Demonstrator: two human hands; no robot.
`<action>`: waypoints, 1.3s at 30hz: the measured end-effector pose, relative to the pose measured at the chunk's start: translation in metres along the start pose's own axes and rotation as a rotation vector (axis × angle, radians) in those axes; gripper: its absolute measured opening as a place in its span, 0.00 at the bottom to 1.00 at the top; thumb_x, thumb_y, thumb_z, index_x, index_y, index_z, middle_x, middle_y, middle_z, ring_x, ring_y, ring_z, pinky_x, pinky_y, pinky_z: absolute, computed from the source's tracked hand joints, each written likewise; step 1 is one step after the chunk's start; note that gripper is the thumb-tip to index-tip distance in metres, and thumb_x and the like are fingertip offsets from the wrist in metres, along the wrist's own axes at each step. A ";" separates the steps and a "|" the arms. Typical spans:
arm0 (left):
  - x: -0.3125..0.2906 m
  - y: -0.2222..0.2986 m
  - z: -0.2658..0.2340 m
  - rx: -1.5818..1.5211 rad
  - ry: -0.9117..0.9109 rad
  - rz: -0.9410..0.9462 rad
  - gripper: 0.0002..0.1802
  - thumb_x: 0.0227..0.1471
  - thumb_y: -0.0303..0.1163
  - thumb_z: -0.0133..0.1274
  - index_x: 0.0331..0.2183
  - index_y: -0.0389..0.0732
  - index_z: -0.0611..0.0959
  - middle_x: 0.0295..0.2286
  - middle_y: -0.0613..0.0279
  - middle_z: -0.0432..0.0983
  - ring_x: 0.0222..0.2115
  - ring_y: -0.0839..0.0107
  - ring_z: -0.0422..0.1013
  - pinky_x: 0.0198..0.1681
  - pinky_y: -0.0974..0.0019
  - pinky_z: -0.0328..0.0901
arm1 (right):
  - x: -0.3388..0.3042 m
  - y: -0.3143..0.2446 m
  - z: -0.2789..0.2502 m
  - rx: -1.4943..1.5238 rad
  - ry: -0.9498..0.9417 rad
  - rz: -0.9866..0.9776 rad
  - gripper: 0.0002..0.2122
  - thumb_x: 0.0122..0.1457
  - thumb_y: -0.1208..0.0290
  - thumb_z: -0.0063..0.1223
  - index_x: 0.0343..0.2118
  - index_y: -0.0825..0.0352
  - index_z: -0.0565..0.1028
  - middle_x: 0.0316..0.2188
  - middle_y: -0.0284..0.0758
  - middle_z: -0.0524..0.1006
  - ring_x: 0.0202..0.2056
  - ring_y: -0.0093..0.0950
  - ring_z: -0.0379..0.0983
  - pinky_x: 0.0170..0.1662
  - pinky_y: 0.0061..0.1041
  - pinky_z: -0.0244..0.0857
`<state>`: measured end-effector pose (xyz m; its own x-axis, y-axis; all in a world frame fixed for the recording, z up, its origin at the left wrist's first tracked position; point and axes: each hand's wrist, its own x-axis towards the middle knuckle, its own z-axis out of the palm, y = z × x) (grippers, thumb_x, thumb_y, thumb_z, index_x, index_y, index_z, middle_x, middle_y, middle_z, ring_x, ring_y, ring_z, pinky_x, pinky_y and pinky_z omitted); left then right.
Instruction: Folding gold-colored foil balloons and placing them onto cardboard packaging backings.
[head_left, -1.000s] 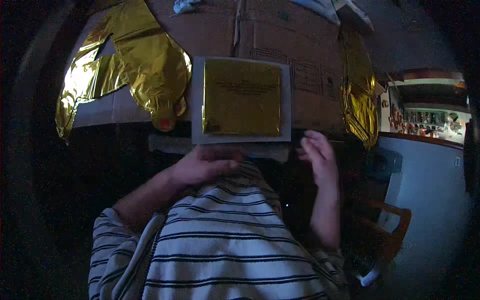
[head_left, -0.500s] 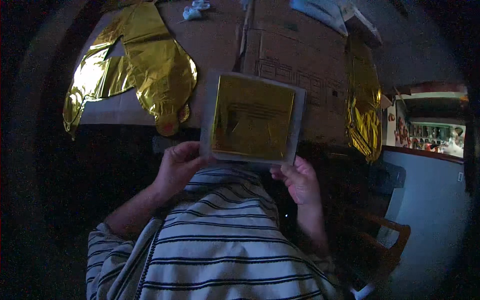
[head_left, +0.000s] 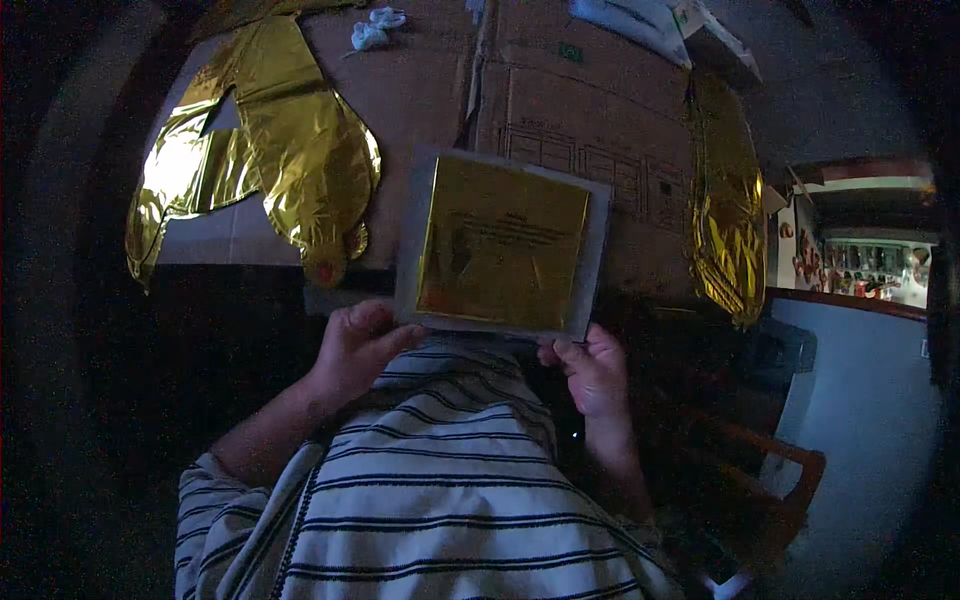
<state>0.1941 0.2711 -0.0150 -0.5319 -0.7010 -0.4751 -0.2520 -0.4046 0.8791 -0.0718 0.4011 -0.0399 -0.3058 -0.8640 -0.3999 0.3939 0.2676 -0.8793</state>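
1. Two hands hold one gold packet (head_left: 505,240) in a pale, see-through sleeve (head_left: 597,240); the step in hand looks like holding it up by its lower corners, perhaps to view its printed face.
2. Any move from this hold would, I judge, call for both corners to stay level and the grip light, since the packet looks thin and apt to bend; opening it would need one hand freed.
3. The left hand (head_left: 362,342) is at the lower left corner, thumb pointing inward along the edge, fingers curled; it seems to pinch the corner, though the fingertips behind it are hidden.
4. The right hand (head_left: 592,372) pinches the lower right corner, thumb in front, other fingers bent and partly out of sight beneath.
5. Both forearms come up from below, on either side of the striped top (head_left: 440,480), elbows bent, wrists well apart.
6. The packet is in front of the body, tipped slightly clockwise, overlapping the near part of the cardboard (head_left: 420,95) in view. Gold foil (head_left: 300,150) lies to its left, more foil (head_left: 724,190) to its right.
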 end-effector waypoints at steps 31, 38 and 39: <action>0.181 0.145 0.008 1.095 -0.405 0.592 0.17 0.49 0.41 0.53 0.35 0.37 0.80 0.28 0.53 0.77 0.28 0.62 0.73 0.33 0.60 0.67 | 0.004 0.023 -0.028 0.050 0.196 -0.006 0.13 0.57 0.75 0.49 0.45 0.69 0.70 0.39 0.38 0.74 0.35 0.30 0.74 0.36 0.31 0.71; 0.175 0.170 0.008 0.929 -0.485 0.362 0.19 0.45 0.43 0.56 0.33 0.36 0.82 0.27 0.58 0.79 0.27 0.69 0.73 0.34 0.61 0.67 | -0.001 0.015 -0.023 0.128 0.169 -0.042 0.13 0.57 0.76 0.47 0.45 0.70 0.69 0.38 0.38 0.75 0.35 0.29 0.74 0.38 0.29 0.70; 0.175 0.170 0.008 0.946 -0.482 0.358 0.19 0.44 0.43 0.57 0.33 0.36 0.82 0.27 0.58 0.79 0.26 0.69 0.72 0.34 0.62 0.67 | -0.001 0.009 -0.018 0.107 0.173 -0.012 0.13 0.57 0.76 0.47 0.45 0.70 0.69 0.37 0.37 0.75 0.35 0.29 0.74 0.38 0.29 0.70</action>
<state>0.0515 0.0843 0.0517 -0.9027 -0.3036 -0.3049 -0.4257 0.5275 0.7352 -0.0837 0.4118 -0.0523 -0.4519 -0.7779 -0.4365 0.4765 0.2032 -0.8554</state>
